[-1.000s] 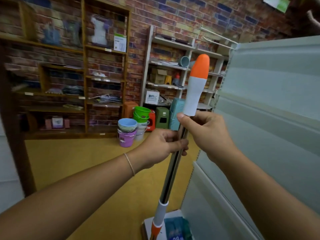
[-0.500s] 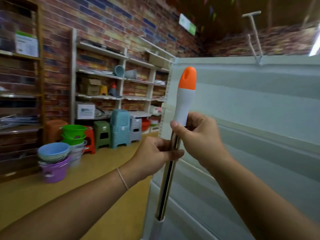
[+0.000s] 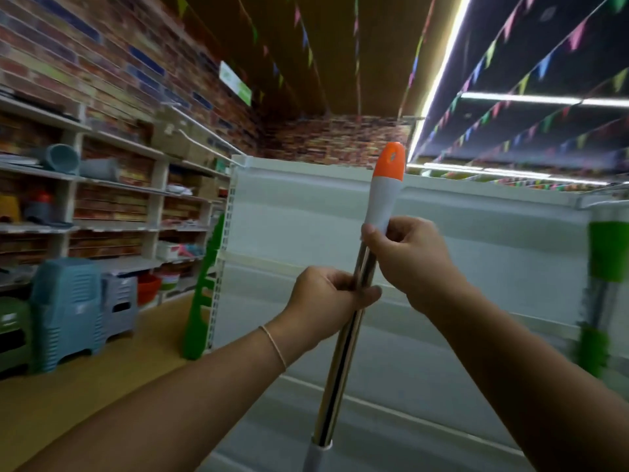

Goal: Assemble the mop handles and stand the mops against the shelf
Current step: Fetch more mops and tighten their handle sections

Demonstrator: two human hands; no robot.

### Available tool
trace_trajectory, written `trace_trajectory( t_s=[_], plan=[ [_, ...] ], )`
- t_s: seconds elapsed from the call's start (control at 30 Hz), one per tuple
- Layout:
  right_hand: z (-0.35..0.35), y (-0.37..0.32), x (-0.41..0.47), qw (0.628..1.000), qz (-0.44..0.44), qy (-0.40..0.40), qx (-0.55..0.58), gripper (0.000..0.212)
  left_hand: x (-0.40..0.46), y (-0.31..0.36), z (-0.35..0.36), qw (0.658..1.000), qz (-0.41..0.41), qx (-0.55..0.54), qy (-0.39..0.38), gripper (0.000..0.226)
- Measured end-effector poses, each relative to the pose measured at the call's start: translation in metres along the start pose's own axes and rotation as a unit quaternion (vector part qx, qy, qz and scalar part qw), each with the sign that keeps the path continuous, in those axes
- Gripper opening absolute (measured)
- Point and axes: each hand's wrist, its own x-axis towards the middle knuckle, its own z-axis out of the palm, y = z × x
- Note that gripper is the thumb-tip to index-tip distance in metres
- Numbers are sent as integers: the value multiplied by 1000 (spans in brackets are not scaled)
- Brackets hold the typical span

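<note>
Mop handle (image 3: 343,356) upright, slightly tilted, before white shelf (image 3: 306,216). Left hand (image 3: 326,301) wrapped round chrome tube at mid-height. Right hand (image 3: 408,260) clamped just above, at base of white grip (orange cap on top). Green mop (image 3: 602,267) leans on shelf at right, blurred.

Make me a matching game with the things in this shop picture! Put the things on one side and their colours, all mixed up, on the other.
Things:
1. rounded plastic cap on top of the mop handle
2. metal mop pole
3. stack of plastic stools
4. tall flat plastic piece leaning on the white shelf

Colours:
A. green
B. shiny silver
C. orange
D. light blue

Pairs: 1-C, 2-B, 3-D, 4-A
</note>
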Motion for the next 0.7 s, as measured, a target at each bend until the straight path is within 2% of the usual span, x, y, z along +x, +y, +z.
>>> trace_trajectory(
  t_s=[0.33,0.7],
  plan=[
    [-14,7,33,996,24,66,-63,20,44,8,32,1000,-1,12,-20,21],
    [-24,21,60,995,8,73,-64,14,72,9,50,999,9,24,-26,21]
  ],
)
